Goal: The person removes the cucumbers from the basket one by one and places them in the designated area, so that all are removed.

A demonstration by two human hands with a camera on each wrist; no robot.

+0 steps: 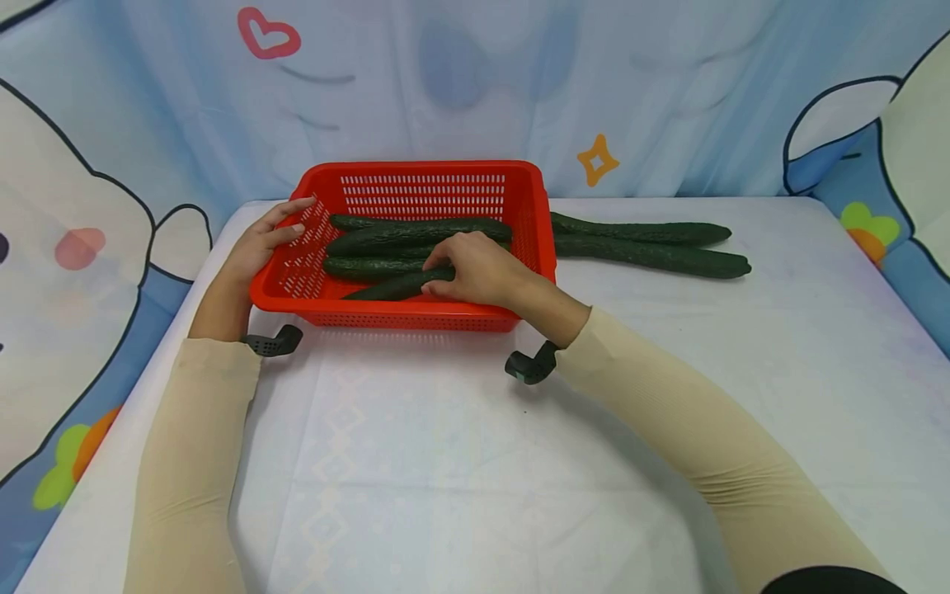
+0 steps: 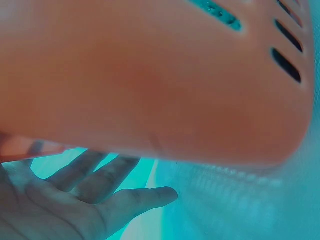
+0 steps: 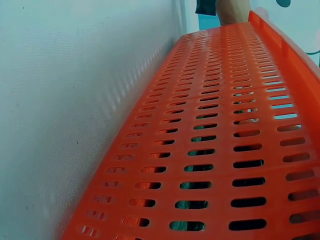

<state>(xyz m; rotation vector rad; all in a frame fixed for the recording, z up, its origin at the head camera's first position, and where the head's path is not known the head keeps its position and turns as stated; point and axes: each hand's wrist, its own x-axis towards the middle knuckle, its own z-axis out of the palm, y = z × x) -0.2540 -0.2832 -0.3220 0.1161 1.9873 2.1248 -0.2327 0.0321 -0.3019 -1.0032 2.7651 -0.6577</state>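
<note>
1. Your right hand is inside the red basket, fingers curled over the nearest cucumber, which lies slanted at the basket's 6 o'clock edge.
2. Your left hand rests with relaxed, fairly straight fingers against the basket's wall at 9 o'clock, bracing it and gripping nothing.
3. Three more cucumbers lie lengthwise in the basket, touching one another; two cucumbers on the worktop lie just outside the basket at 3 o'clock.
4. To do this step well, I judge you should lay the held cucumber parallel to its neighbours before letting go, so its slanted end does not ride up on them.
5. Keep the left palm pressing the wall, since the light basket could slide on the white worktop.
6. The head view alone shows both hands, the cucumbers and their layout.
7. The left wrist view shows only the open fingers under a blurred basket corner, confirming that nothing is clasped.
8. The right wrist view shows the slotted front wall close up, with dark green glimpsed through the slots; the right hand itself is out of that view.
</note>
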